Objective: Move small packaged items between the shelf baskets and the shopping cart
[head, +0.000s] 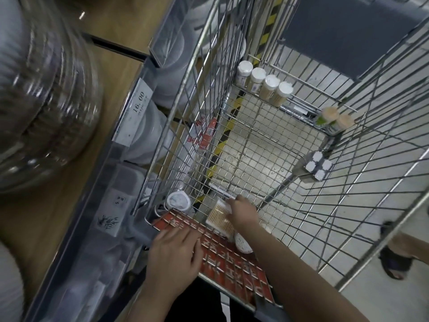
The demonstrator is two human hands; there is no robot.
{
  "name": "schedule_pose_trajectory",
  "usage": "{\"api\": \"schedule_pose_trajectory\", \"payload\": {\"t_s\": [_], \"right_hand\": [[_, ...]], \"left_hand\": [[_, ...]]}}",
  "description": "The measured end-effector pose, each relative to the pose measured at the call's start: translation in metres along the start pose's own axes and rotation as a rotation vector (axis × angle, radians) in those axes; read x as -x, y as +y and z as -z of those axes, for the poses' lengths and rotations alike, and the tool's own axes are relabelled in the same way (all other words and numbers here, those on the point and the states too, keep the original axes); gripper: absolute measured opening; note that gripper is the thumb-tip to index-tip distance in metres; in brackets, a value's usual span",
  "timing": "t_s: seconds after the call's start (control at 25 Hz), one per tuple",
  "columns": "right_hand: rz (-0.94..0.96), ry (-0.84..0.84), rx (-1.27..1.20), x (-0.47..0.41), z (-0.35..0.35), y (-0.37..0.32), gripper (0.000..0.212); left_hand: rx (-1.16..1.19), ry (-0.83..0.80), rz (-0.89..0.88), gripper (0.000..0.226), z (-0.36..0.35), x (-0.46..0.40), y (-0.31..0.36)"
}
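At far left we see stacked clear plastic containers on the wooden shelf, and beside them a price label reading 16.00 on the shelf's edge. Our left hand rests on the near rim of the wire shopping cart, over the red flap, its fingers straight and slightly spread, holding nothing. Just right of it our right hand reaches inside the cart and grips a clear pack of toothpicks in the near corner, fingers curled over its top end; farther back stand four white-capped bottles against the far wall, with two orange-topped bottles in the right corner.
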State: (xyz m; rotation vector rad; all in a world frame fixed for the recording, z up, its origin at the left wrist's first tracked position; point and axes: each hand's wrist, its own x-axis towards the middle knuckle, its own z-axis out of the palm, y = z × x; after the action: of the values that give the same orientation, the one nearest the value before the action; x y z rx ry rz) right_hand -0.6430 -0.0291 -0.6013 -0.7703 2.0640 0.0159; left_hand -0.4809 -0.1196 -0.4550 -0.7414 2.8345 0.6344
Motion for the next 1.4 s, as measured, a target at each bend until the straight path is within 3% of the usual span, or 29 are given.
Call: {"api": "schedule_pose_trajectory", "payload": {"t_s": [0.32,0.52,0.68,0.84,1.12,1.4], "right_hand": [[-0.052,0.04,-0.204,0.07,0.045,0.02,0.025],[-0.003,0.165,-0.106,0.16,0.083,0.024,0.026],[0.101,0.275,0.015,0.227,0.096,0.025,0.03],[0.221,0.272,0.067,0.279,0.102,0.031,0.034],[0.518,0.258,0.132,0.338,0.109,0.024,0.028],[0.839,0.08,0.286,0.397,0.078,-0.038,0.034]], "left_hand": [[-0.065,-0.186,0.083,0.03,0.017,-0.003,0.009],[0.05,-0.323,0.16,0.018,0.048,-0.008,0.027],[-0.039,-0.331,0.135,0.023,0.078,0.0,0.047],[-0.1,-0.202,0.152,0.031,0.108,0.037,0.072],[0.228,0.136,0.52,0.036,0.123,0.181,0.123],[0.461,0.437,0.918,0.026,0.112,0.357,0.143]]}}
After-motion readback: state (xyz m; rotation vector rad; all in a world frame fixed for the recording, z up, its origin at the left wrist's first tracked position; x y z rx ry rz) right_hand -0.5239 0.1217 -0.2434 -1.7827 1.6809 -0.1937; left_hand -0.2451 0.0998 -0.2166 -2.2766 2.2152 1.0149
